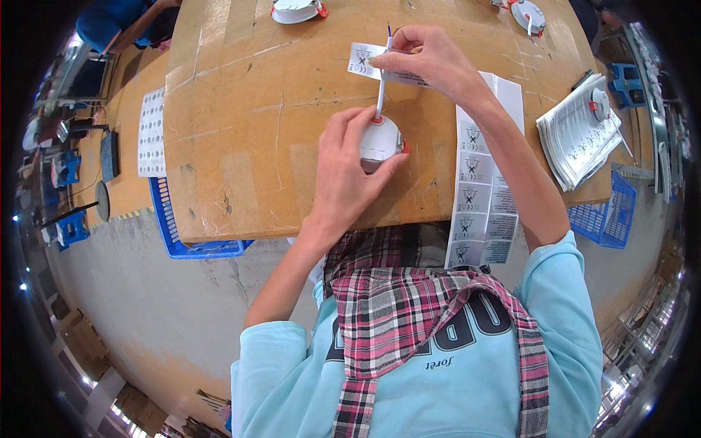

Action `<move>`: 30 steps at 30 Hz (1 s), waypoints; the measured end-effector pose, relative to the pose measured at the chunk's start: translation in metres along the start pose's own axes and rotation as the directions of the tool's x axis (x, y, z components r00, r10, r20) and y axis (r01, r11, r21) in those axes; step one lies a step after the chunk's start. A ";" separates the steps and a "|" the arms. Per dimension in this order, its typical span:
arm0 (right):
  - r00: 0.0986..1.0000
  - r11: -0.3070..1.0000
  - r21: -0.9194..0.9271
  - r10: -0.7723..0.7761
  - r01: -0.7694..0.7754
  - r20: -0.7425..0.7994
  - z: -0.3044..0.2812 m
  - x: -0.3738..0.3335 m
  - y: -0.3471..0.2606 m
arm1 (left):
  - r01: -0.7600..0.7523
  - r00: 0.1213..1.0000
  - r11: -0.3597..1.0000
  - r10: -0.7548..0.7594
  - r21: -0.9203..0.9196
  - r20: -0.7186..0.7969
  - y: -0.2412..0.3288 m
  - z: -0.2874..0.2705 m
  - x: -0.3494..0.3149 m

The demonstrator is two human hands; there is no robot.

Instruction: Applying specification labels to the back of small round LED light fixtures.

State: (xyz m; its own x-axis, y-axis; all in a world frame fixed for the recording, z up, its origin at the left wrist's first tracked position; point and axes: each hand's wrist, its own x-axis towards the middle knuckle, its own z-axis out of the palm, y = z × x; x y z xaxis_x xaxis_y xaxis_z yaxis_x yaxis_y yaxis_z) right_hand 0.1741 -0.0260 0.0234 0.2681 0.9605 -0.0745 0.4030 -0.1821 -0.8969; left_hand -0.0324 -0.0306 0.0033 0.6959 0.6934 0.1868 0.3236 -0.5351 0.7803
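Observation:
My left hand (pixel 343 150) curls around a white round downlight (pixel 380 140) with red clips, resting on the table in front of me. From its red collar a white cable (pixel 381 95) runs away from me and ends in thin bare-tipped wires. My right hand (pixel 431 64) pinches a white printed label (pixel 361 60) at the cable's far part. The label lies across the cable and sticks out on the left side; my fingers hide its right part, so whether it is stuck on I cannot tell.
A label sheet (pixel 488 175) hangs over the table's near edge, under my right forearm. A paper stack (pixel 580 135) carries another light at the right. More downlights (pixel 294 9) lie at the far side. Blue crates (pixel 164 219) stand below the edges. Another person's sleeve (pixel 109 25) shows far left.

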 end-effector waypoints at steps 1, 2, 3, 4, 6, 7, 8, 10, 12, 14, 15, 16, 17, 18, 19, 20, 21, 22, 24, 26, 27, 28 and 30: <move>1.000 1.000 -0.001 -0.001 0.001 0.003 0.002 -0.002 0.000 | -0.013 0.999 1.000 0.013 0.002 -0.033 -0.001 0.006 -0.003; 0.998 1.000 -0.026 -0.012 0.010 -0.055 0.005 -0.004 0.001 | -0.026 0.998 1.000 0.026 0.005 -0.065 -0.001 0.009 -0.005; 0.993 0.998 -0.052 -0.024 0.018 -0.112 0.007 -0.005 0.001 | -0.025 0.997 1.000 0.025 0.005 -0.068 -0.002 0.009 -0.006; 0.994 0.998 -0.054 -0.025 0.019 -0.111 0.007 -0.007 0.000 | -0.032 0.997 0.999 0.033 0.006 -0.071 -0.002 0.010 -0.006; 0.989 0.997 -0.076 0.020 -0.031 -0.147 0.006 -0.009 0.000 | -0.040 0.996 0.999 0.041 0.008 -0.077 -0.001 0.012 -0.005; 0.989 0.997 -0.078 0.018 -0.030 -0.148 0.006 -0.009 0.001 | -0.040 0.996 0.999 0.041 0.011 -0.079 -0.001 0.012 -0.005; 0.988 0.998 -0.062 0.009 -0.018 -0.153 0.005 -0.008 0.004 | -0.040 0.996 0.999 0.041 0.014 -0.081 0.000 0.013 -0.005; 0.987 0.999 -0.048 -0.004 -0.003 -0.160 -0.001 -0.004 0.007 | -0.046 0.995 0.999 0.047 0.006 -0.084 0.000 0.014 -0.005; 0.997 0.994 -0.104 0.021 -0.029 -0.070 -0.011 0.002 0.010 | -0.054 0.995 0.999 0.054 -0.003 -0.088 0.000 0.015 -0.005; 0.996 0.995 -0.097 -0.017 0.008 -0.089 -0.014 0.004 0.009 | -0.051 0.995 0.999 0.051 -0.002 -0.083 -0.002 0.015 -0.006; 0.993 0.995 -0.087 -0.051 0.042 -0.107 -0.014 0.004 0.008 | -0.054 0.995 0.999 0.054 -0.004 -0.088 -0.002 0.015 -0.006; 0.992 0.995 -0.092 -0.055 0.045 -0.109 -0.014 0.003 0.010 | -0.044 0.996 0.999 0.044 -0.004 -0.084 -0.003 0.014 -0.007; 0.995 0.997 -0.074 -0.044 0.037 -0.089 -0.011 0.002 0.014 | -0.034 0.996 0.999 0.034 -0.004 -0.079 -0.002 0.015 -0.007; 0.997 0.998 -0.055 -0.032 0.029 -0.069 -0.009 0.001 0.017 | -0.038 0.996 0.999 0.038 -0.006 -0.083 -0.002 0.015 -0.007; 0.997 0.998 -0.058 -0.035 0.031 -0.072 -0.009 0.000 0.017 | -0.041 0.996 0.999 0.040 -0.006 -0.083 -0.002 0.015 -0.007; 0.997 1.000 0.016 -0.014 0.016 -0.075 -0.009 0.000 0.018 | -0.042 0.996 0.999 0.042 -0.006 -0.082 -0.002 0.016 -0.006; 0.997 0.996 0.091 0.007 0.000 -0.076 -0.009 -0.001 0.018 | -0.046 0.996 0.999 0.045 -0.007 -0.083 -0.003 0.016 -0.005; 0.997 0.996 0.091 0.007 0.000 -0.076 -0.008 -0.002 0.016 | -0.047 0.996 0.999 0.046 -0.012 -0.081 -0.003 0.016 -0.005; 0.997 0.995 0.062 0.072 -0.072 0.000 -0.008 -0.004 0.012 | -0.047 0.996 0.999 0.045 -0.018 -0.076 -0.005 0.016 -0.005; 0.994 0.996 0.024 0.087 -0.088 0.071 -0.013 -0.003 0.009 | -0.064 0.995 0.998 0.065 0.006 -0.073 -0.002 0.017 -0.005; 0.984 0.994 -0.014 0.106 -0.105 0.146 -0.015 -0.002 0.008 | -0.069 0.995 0.998 0.069 0.005 -0.074 -0.001 0.018 -0.005; 0.983 0.994 -0.014 0.108 -0.107 0.145 -0.015 -0.001 0.007 | -0.069 0.995 0.998 0.069 0.011 -0.072 -0.002 0.018 -0.006; 0.994 0.993 -0.060 0.102 -0.099 0.047 -0.015 0.000 0.005 | -0.067 0.995 0.998 0.068 0.018 -0.070 -0.003 0.019 -0.006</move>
State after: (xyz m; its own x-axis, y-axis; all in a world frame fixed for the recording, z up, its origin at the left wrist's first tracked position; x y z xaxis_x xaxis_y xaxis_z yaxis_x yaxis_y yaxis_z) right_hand 0.1892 -0.0297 0.0255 0.2662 0.9458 -0.1862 0.4261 -0.2888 -0.8574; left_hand -0.0255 -0.0417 -0.0116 0.6700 0.6872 0.2807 0.2879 -0.5891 0.7551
